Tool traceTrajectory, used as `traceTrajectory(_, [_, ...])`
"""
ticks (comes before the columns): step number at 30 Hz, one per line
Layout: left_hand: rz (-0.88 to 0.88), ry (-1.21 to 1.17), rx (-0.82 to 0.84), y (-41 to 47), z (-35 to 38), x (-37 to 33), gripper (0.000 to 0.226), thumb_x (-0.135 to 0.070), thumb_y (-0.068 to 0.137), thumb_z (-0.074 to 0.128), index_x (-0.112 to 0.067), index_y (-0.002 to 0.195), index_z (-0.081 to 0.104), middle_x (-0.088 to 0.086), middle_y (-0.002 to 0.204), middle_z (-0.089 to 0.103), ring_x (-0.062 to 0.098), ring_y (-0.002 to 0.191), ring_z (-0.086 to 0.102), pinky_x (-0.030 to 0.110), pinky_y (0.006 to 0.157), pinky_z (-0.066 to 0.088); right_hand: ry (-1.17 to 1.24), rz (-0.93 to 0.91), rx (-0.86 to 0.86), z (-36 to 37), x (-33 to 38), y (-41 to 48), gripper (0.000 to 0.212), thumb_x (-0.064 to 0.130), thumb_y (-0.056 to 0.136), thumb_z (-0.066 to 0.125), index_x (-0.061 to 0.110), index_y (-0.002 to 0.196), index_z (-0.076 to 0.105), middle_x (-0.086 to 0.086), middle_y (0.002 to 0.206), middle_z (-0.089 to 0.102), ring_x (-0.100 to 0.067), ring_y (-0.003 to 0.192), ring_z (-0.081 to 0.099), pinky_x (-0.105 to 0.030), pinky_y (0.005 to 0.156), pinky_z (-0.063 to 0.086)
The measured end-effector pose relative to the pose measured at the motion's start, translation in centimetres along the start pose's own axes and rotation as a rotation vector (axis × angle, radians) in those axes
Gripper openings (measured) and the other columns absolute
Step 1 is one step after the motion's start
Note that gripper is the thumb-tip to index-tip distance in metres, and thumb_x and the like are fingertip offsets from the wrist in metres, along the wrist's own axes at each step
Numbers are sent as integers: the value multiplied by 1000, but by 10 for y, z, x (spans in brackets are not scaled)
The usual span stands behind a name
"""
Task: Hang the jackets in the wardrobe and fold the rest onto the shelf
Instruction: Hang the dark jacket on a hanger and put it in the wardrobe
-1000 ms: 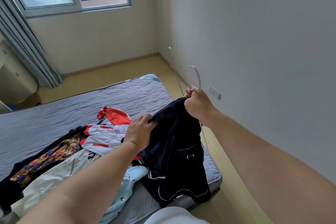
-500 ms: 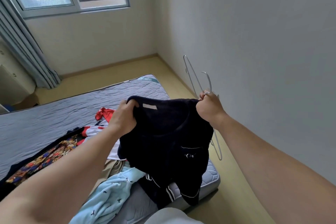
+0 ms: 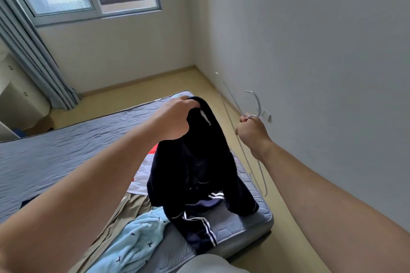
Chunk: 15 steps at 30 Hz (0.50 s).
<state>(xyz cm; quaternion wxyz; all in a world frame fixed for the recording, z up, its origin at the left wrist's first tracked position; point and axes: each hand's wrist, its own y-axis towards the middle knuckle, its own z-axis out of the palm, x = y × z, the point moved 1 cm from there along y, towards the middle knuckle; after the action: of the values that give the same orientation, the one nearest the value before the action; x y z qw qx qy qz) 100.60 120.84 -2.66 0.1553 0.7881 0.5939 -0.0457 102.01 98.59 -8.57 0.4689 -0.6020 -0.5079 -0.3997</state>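
A dark navy jacket (image 3: 199, 162) hangs over the corner of the bed, held up by its collar in my left hand (image 3: 175, 117). A white label shows inside the collar. To its right my right hand (image 3: 250, 131) grips a thin white wire hanger (image 3: 255, 104) just below its hook; the hanger's frame trails down past my wrist, apart from the jacket. More clothes lie under the jacket on the mattress: a navy garment with white stripes (image 3: 204, 226), a light blue garment (image 3: 133, 241), a beige one (image 3: 124, 213) and a red and white one (image 3: 144, 173).
The grey-blue mattress (image 3: 66, 157) fills the left and centre, its corner near my feet. A white wall with a socket (image 3: 266, 114) runs close on the right, with a narrow strip of yellow floor (image 3: 288, 239) beside the bed. Window and grey curtain (image 3: 33, 60) stand at the back left.
My right hand let go of the jacket and moved right, keeping only the hanger. My left hand lifted the collar higher, so the jacket now hangs from that hand alone.
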Motion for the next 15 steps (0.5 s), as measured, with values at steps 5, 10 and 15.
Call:
traceTrajectory(5, [-96,-33,-3,0,3,5,68,7,76,39,-29,125,70,3,120,66,25,101,58,26,77,42,265,28,10,10,20,-2,35,51,93,60,26,72,50,9,64,51,-6,50,46,-23,52,38])
traceTrajectory(10, [-306,-38,200,-1,10,22,66,4,80,36,-34,121,72,0,113,68,21,88,59,26,73,48,521,55,33,29,33,1,55,68,96,45,27,60,32,13,48,31,-7,38,29,-23,45,24])
traceTrajectory(15, [-475,-148,301,-12,22,41,58,1,82,37,-31,110,77,-2,99,68,14,78,60,25,69,50,589,70,59,43,35,0,52,43,97,54,27,53,32,9,49,27,-11,41,26,-28,51,22])
